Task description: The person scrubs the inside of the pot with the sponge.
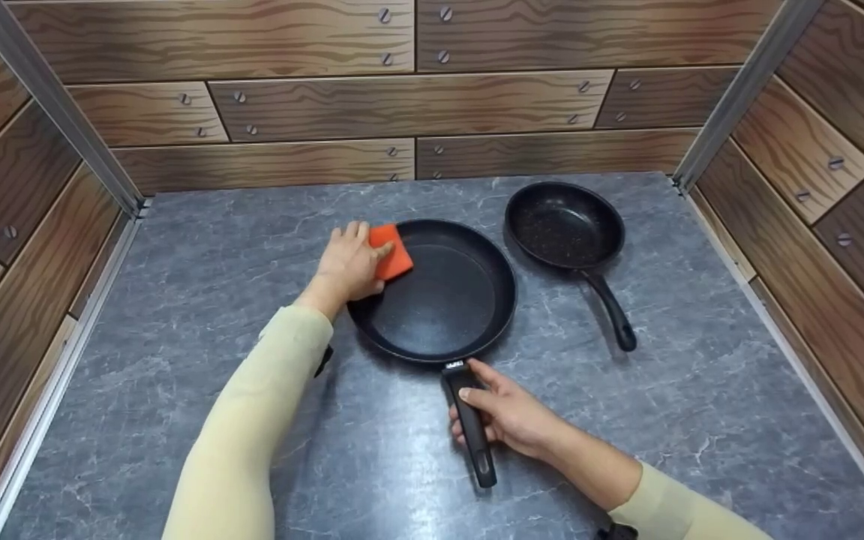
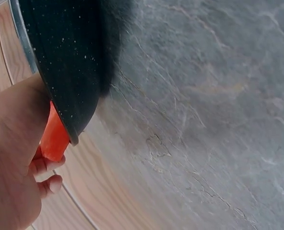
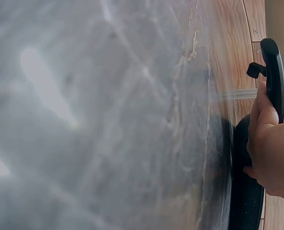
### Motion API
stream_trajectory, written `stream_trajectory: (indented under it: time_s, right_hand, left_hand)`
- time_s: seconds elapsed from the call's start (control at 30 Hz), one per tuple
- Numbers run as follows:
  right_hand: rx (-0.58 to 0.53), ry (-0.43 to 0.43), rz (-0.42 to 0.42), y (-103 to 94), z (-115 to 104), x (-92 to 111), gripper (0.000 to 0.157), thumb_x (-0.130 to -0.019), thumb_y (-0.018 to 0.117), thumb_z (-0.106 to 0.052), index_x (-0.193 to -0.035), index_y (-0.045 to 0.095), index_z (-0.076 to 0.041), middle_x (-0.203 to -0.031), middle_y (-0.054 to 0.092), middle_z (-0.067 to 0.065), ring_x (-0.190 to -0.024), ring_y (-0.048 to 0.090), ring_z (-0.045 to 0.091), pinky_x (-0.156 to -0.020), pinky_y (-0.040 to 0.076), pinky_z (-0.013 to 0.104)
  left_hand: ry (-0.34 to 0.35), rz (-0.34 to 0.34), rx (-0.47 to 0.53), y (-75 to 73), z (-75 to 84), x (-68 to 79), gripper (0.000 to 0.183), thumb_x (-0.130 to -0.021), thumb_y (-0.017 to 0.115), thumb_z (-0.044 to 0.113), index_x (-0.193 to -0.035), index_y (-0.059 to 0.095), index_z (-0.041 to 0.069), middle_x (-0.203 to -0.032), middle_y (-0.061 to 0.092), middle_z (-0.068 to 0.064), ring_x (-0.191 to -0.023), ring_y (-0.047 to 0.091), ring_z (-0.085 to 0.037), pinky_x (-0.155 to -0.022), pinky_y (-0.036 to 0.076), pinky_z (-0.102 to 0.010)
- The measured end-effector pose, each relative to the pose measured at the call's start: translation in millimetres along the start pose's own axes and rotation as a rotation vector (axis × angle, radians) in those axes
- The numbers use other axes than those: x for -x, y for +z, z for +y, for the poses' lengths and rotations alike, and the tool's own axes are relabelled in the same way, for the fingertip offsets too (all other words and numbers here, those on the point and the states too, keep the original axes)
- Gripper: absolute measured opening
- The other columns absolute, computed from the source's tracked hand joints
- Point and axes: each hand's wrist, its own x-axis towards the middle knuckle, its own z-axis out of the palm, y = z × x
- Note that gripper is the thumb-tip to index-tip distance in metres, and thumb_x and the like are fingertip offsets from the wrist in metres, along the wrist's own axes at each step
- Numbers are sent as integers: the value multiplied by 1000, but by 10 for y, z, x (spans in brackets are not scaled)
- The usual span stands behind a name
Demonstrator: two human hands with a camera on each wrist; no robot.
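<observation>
A large black frying pan (image 1: 439, 300) is in the middle of the head view, its handle (image 1: 473, 435) pointing toward me. My right hand (image 1: 514, 416) grips that handle close to the pan, thumb on top and fingers curled beneath. At the pan's upper left rim, my left hand (image 1: 349, 262) holds an orange sponge (image 1: 396, 259) against the inner wall. The left wrist view shows the sponge (image 2: 54, 136) between hand and rim, beside the pan's speckled outer side (image 2: 65, 57). In the right wrist view the handle (image 3: 274, 79) lies in the right hand (image 3: 271, 148).
A smaller black frying pan (image 1: 565, 225) lies to the right of the large one, its handle (image 1: 616, 315) toward the lower right. Both are on a grey marbled tabletop (image 1: 199, 330). Wood-patterned panels (image 1: 402, 109) and metal posts (image 1: 739, 90) enclose the back and sides.
</observation>
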Motion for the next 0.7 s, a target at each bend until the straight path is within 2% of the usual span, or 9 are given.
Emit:
stream_trajectory:
  time_s: [0.33, 0.7]
  right_hand:
    - [2, 1, 3, 6, 1, 6, 83, -110, 51, -12, -170, -6, -8, -101, 68, 17, -80, 72, 21, -79, 64, 42]
    - [-3, 8, 8, 8, 1, -3, 84, -110, 52, -12, -170, -7, -8, -102, 67, 18, -80, 72, 22, -79, 64, 42]
  left_hand:
    - [22, 23, -37, -23, -10, 104, 70, -93, 74, 56, -153, 60, 23, -128, 52, -26, -117, 50, -41, -94, 44, -50]
    - [37, 45, -42, -31, -17, 188, 66, -91, 75, 58, -145, 68, 20, -127, 54, -25, -114, 51, -41, -94, 44, -50]
